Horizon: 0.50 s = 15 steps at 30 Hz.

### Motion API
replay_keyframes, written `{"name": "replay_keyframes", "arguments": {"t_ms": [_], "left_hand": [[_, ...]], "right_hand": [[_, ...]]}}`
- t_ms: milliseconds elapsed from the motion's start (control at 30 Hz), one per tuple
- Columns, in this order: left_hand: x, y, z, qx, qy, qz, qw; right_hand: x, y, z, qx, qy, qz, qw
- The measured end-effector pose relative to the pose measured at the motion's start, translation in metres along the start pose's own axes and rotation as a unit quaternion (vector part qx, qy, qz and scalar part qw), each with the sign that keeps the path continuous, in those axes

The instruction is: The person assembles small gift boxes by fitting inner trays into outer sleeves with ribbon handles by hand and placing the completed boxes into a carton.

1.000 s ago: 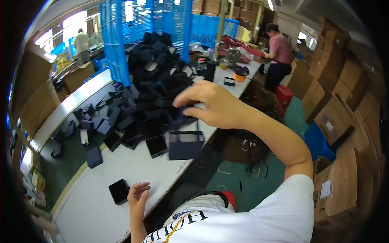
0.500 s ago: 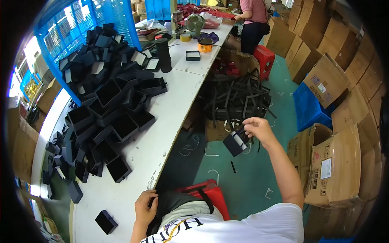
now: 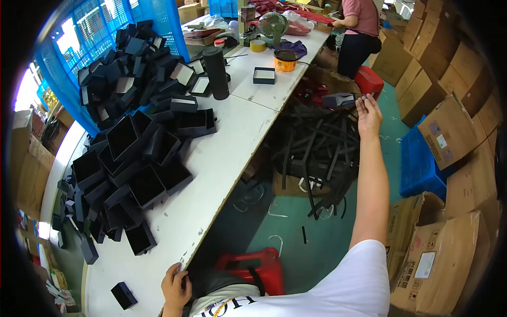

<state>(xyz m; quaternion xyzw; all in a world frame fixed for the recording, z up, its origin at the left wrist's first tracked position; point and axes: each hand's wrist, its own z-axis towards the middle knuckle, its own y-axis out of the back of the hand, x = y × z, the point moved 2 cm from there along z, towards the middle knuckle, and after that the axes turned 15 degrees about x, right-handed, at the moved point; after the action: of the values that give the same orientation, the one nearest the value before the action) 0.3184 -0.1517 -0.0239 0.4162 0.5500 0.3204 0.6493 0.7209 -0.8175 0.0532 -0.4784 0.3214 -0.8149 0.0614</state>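
My right hand (image 3: 369,116) reaches far forward, fingers pinched at the right end of a small dark box (image 3: 338,100) with a pale grey side. A dark strip shows between box and fingertips. Below it lies a heap of black strips (image 3: 317,142), some hanging over the side of the carton (image 3: 285,185) under them. My left hand (image 3: 176,288) rests at the near table edge with curled fingers; whatever is in them, if anything, is hidden. Left of it on the white table (image 3: 211,174) sits a single open black box (image 3: 124,296).
A large pile of black boxes (image 3: 132,174) covers the table's left side against a blue crate (image 3: 169,31). A black cylinder (image 3: 215,74), an orange tub (image 3: 285,61) and a fan (image 3: 273,26) stand farther back. Cartons (image 3: 443,264) line the right; a person (image 3: 359,31) stands beyond.
My right hand has moved forward and up with the small box, from above the floor to beyond the strip heap. My left hand has shifted slightly down and left in view.
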Motion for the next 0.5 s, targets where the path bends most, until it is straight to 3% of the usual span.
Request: {"name": "replay_keyframes", "arguments": {"t_ms": [133,267,367,500], "left_hand": [[-0.005,0.000,0.009,-0.015,-0.023,0.058,0.998],[-0.004,-0.001,0.011,-0.009,-0.015,0.071,0.997],[-0.004,0.001,0.012,-0.011,-0.019,0.081,0.996],[-0.006,0.000,0.014,-0.019,-0.034,0.090,0.995]], "right_hand": [[-0.093,0.078,0.003,-0.088,-0.063,-0.001,0.994],[-0.162,0.128,-0.054,-0.164,-0.201,-0.061,0.964],[-0.179,0.147,-0.075,-0.200,-0.220,-0.109,0.949],[-0.163,0.146,-0.078,-0.171,-0.221,-0.150,0.948]]}}
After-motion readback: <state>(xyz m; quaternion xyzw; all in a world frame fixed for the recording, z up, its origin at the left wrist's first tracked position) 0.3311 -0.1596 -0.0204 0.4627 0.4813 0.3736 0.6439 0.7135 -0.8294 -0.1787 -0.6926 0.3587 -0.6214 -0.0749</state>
